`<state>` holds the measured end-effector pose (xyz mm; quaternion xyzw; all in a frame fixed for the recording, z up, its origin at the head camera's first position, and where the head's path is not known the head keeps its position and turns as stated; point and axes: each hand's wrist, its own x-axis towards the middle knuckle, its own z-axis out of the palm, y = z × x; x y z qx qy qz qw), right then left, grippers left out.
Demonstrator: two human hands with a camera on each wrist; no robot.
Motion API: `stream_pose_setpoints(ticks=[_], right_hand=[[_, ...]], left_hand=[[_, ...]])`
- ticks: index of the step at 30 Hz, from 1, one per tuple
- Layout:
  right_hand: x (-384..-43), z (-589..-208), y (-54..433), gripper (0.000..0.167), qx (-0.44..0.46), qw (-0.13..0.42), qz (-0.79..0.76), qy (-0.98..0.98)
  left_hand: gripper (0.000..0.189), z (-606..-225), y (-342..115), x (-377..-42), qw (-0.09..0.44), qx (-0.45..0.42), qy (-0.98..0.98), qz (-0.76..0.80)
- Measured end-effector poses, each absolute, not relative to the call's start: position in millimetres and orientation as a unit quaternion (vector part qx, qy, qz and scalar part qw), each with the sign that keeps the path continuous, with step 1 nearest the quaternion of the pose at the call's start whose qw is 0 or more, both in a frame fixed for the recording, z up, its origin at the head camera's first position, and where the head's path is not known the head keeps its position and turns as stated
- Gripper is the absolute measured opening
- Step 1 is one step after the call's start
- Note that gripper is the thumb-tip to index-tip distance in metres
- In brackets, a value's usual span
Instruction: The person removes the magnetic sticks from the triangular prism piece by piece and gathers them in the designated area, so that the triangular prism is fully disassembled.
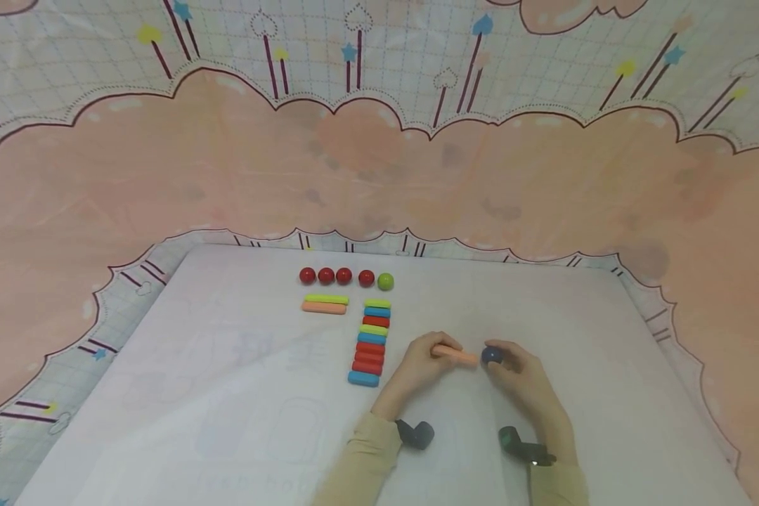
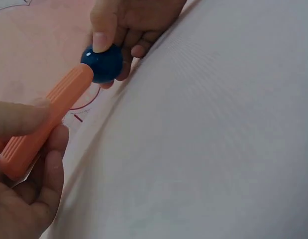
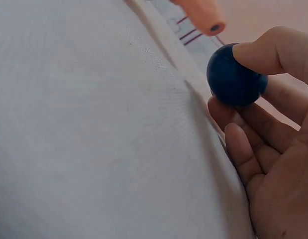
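My left hand (image 1: 426, 358) pinches an orange building stick (image 1: 458, 355) between thumb and fingers. Ridges run along the stick (image 2: 56, 114) in the left wrist view, and a dark dot marks its end (image 3: 217, 27) in the right wrist view. A dark blue ball (image 1: 491, 355) is held by my right hand (image 1: 523, 372), thumb on one side and fingers on the other. The stick's free end points at the ball (image 3: 233, 75), with a small gap between them in the head and right wrist views. In the left wrist view the ball (image 2: 105, 63) and stick overlap.
Left of my hands, several short sticks in red (image 1: 370, 358), blue (image 1: 363, 379) and yellow-green form a column on the white table (image 1: 228, 393). A yellow-green stick (image 1: 326, 299) and an orange one (image 1: 324, 308) lie farther left. Behind are several red balls (image 1: 325, 275) and a green ball (image 1: 386, 281).
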<state>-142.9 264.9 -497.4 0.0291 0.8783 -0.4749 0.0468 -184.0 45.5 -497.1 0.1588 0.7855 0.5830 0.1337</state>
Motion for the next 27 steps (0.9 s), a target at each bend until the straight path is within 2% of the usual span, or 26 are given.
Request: stream_pose_setpoints(ticks=[9, 18, 27], right_hand=[[-156, -489, 254, 0.043, 0.029, 0.067, -0.466, 0.882], [-180, -471, 232, 0.041, -0.064, -0.004, -0.445, 0.893], [-212, -454, 203, 0.039, -0.108, -0.022, -0.47, 0.876]], left_hand=[[0.013, -477, 26, -186, 0.097, 0.163, 0.782, 0.594], [0.018, -454, -17, -194, 0.057, 0.162, 0.786, 0.594], [0.025, -444, -78, -199, 0.048, 0.141, 0.809, 0.569]])
